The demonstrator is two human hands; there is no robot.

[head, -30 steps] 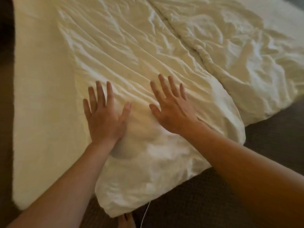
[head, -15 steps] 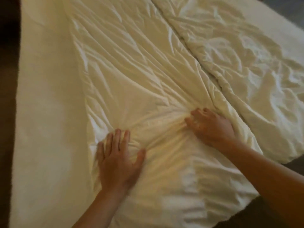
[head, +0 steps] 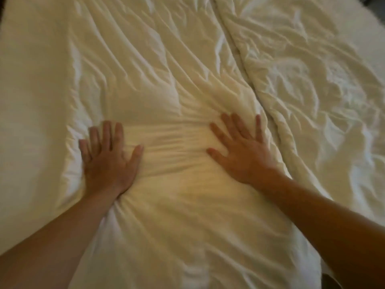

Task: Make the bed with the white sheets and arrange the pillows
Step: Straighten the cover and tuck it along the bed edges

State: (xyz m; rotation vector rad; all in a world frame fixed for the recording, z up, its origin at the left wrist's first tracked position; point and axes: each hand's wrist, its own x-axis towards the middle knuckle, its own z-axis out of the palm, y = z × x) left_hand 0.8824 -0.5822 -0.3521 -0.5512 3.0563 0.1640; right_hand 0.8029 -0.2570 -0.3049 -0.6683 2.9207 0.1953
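On my monitor: a plain cream-white quilt [head: 166, 69], tinged warm yellow at its middle; a second quilt [head: 312, 84] in paler plain white; the sheet [head: 31, 101] a flat off-white.

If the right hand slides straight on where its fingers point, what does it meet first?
The right hand lies flat on the white sheet. It points forward and slightly left, so it probably meets the raised creases ahead first, not the long fold at its right.
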